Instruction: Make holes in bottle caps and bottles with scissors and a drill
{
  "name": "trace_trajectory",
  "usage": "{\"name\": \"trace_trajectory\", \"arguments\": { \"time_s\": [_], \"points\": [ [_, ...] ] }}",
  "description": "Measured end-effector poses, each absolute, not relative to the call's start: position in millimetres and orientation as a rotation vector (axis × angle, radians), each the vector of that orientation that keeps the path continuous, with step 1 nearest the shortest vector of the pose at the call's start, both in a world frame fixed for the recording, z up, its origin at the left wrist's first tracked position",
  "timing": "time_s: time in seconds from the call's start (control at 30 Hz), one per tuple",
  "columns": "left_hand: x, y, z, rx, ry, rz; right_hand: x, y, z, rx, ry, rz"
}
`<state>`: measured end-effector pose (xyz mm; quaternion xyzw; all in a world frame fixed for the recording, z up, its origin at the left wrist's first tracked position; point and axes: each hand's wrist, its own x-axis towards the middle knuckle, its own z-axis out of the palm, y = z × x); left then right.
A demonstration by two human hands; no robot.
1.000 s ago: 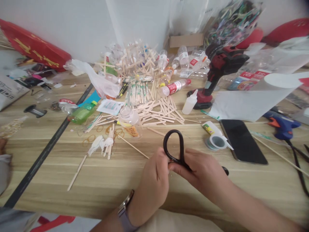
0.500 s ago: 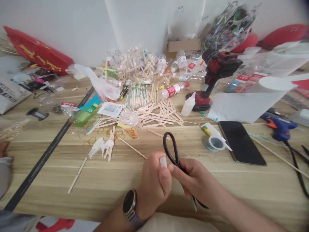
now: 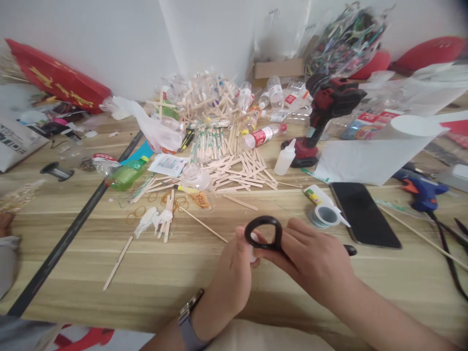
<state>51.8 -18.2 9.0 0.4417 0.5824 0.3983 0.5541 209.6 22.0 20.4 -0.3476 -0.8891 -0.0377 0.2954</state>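
My left hand (image 3: 232,278), with a watch on its wrist, is closed around a small white plastic piece (image 3: 253,251). Only part of that piece shows between the fingers, so its exact kind is unclear. My right hand (image 3: 316,261) grips black-handled scissors (image 3: 263,221). One handle loop sticks out beside the white piece, and a black end appears past the right side of the hand. The scissors' blades are hidden. Both hands meet above the table, fingertips close together. A thin wooden skewer (image 3: 203,224) lies just beyond my left hand.
Flat wooden sticks (image 3: 241,170) lie heaped beyond the hands, near a clear jar (image 3: 197,185). On the right are a phone (image 3: 365,214), a cordless drill (image 3: 321,117), a glue gun (image 3: 420,190) and a squeeze bottle (image 3: 285,158). Another person's hand (image 3: 5,224) shows at the left edge.
My right hand has turned over with the scissors; the handle loop now lies in front of the white piece, and the blade is no longer visible. My left wrist has rotated.
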Motion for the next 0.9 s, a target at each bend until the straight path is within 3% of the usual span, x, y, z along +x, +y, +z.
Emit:
{"name": "trace_trajectory", "arguments": {
  "time_s": [0.13, 0.3, 0.73, 0.9],
  "points": [
    [50, -16, 10, 1.028, 1.388, 0.931, 212, 25, 24, -0.905, -2.399, -0.273],
    [52, -19, 9, 1.206, 1.540, 0.946, 209, 25, 20, -0.927, -2.386, -0.145],
    [53, -26, -1, 1.579, 1.565, 1.167, 193, 13, 13, -1.304, -1.915, 1.348],
    [52, -21, -2, 1.682, 1.524, 1.217, 190, 15, 17, -1.365, -1.688, 1.709]
  ]
}}
